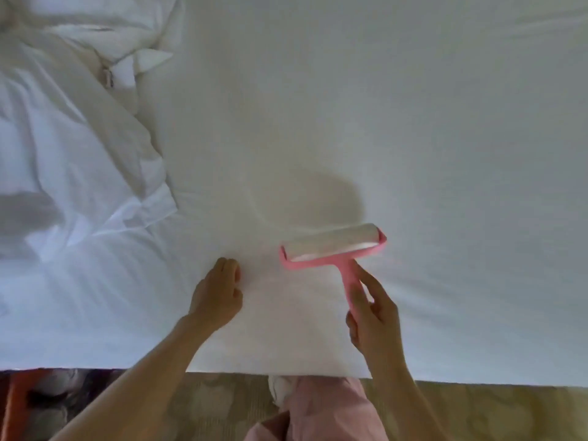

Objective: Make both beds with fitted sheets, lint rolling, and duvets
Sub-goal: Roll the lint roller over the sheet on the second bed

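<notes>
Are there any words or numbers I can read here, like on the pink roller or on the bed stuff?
No words or numbers can be read anywhere in this picture.
Pink lint roller: no print shows on it.
Small tag on the crumpled bedding: too small and blurred to read.

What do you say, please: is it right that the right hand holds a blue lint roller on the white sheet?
Not quite: the head view shows the lint roller is pink, not blue; the right hand holds it on the white sheet.
</notes>
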The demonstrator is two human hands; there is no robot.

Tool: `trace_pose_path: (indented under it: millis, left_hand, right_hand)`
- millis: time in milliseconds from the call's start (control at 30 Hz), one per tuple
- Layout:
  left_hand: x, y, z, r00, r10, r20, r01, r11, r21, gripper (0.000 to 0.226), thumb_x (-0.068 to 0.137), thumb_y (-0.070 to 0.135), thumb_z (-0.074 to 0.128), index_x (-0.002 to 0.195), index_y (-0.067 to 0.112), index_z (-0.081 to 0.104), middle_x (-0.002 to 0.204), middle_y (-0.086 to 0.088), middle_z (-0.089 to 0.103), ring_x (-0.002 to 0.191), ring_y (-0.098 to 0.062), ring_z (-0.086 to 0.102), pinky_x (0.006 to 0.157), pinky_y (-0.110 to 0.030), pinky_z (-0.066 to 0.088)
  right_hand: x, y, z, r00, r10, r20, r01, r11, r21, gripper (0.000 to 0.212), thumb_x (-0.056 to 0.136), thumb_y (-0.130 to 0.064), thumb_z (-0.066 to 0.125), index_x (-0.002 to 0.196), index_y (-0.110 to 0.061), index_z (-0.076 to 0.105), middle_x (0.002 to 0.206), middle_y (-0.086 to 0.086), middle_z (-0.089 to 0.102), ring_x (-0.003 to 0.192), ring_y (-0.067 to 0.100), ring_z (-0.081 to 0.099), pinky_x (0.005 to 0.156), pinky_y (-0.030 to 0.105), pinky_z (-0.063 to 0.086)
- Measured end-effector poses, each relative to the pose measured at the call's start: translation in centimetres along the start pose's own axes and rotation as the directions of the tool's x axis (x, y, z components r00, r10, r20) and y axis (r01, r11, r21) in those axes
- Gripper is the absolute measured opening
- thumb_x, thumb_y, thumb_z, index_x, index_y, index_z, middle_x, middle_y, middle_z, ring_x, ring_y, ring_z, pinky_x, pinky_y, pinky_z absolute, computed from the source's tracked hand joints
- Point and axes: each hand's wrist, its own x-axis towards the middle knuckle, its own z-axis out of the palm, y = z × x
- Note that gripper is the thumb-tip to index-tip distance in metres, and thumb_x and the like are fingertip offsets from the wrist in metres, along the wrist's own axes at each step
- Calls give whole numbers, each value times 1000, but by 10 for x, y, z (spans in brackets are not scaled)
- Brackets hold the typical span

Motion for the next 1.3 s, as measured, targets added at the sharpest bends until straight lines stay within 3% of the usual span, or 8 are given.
trace_pose_path:
  millis: [167, 333, 467, 600, 800, 1067, 1200, 1300]
  left_hand:
    - [-97, -61, 27, 962, -233, 142, 239, 971, -22, 17, 86, 4, 46, 91, 20, 41, 97, 3, 47, 79, -16, 53, 69, -25, 44]
    - [-156, -101, 47, 911, -369, 185, 385, 921, -55, 11, 95, 15, 41, 100, 21, 49, 106, 3, 60, 90, -10, 57, 78, -20, 45]
    - [-167, -120, 48, 922, -365, 132, 373, 927, -37, 22, 98, 11, 39, 114, 16, 54, 114, 3, 60, 87, -3, 52, 76, -11, 38]
    - [-155, -111, 33, 911, -407, 63, 412, 900, -143, 17, 95, 8, 42, 102, 17, 54, 93, 5, 61, 78, -6, 59, 71, -20, 51]
    - [-146, -83, 32, 935, -352, 53, 354, 906, -232, 19, 94, 9, 40, 104, 16, 55, 93, 5, 60, 80, -8, 58, 73, -25, 53]
    - [-153, -89, 51, 947, -319, 39, 320, 925, -205, 17, 93, 6, 41, 99, 16, 54, 91, 5, 59, 78, -9, 57, 68, -23, 49]
    - [-156, -101, 58, 944, -328, 34, 328, 925, -190, 14, 93, 9, 46, 101, 15, 57, 89, 2, 63, 76, -10, 60, 72, -29, 55]
    - [-158, -101, 62, 941, -330, 73, 338, 924, -180, 19, 92, 4, 50, 107, 11, 58, 92, -1, 64, 77, -11, 61, 70, -26, 54]
  right_hand:
    - [42, -43, 124, 931, -157, 330, 228, 956, -187, 35, 94, -48, 49, 125, -36, 59, 50, -19, 45, 46, -1, 40, 57, 18, 35]
    - [41, -33, 162, 902, -143, 408, 306, 878, -369, 35, 96, -42, 43, 130, -41, 52, 116, -9, 67, 99, 19, 61, 91, 33, 44]
    - [-4, 12, 102, 919, -128, 373, 282, 874, -395, 28, 99, -42, 41, 124, -50, 50, 52, -21, 55, 48, 1, 49, 58, 23, 41]
    - [-67, 49, 34, 955, -25, 295, 160, 882, -442, 26, 96, -39, 47, 109, -61, 50, 42, -24, 47, 43, 0, 46, 59, 25, 39]
    - [-39, 20, 70, 951, 21, 307, 120, 894, -432, 16, 97, -43, 44, 108, -50, 53, 61, -17, 53, 55, 7, 47, 63, 30, 40]
    - [26, -44, 170, 919, -224, 324, 335, 876, -347, 34, 93, -38, 47, 124, -33, 59, 102, 3, 69, 83, 21, 57, 83, 41, 50]
    - [10, -47, 162, 849, -205, 487, 376, 883, -283, 33, 92, -44, 51, 123, -38, 60, 71, -16, 57, 68, 13, 50, 70, 31, 46]
    - [22, -38, 155, 830, -120, 544, 403, 804, -437, 38, 90, -54, 48, 123, -39, 59, 108, -9, 69, 93, 19, 61, 87, 36, 51]
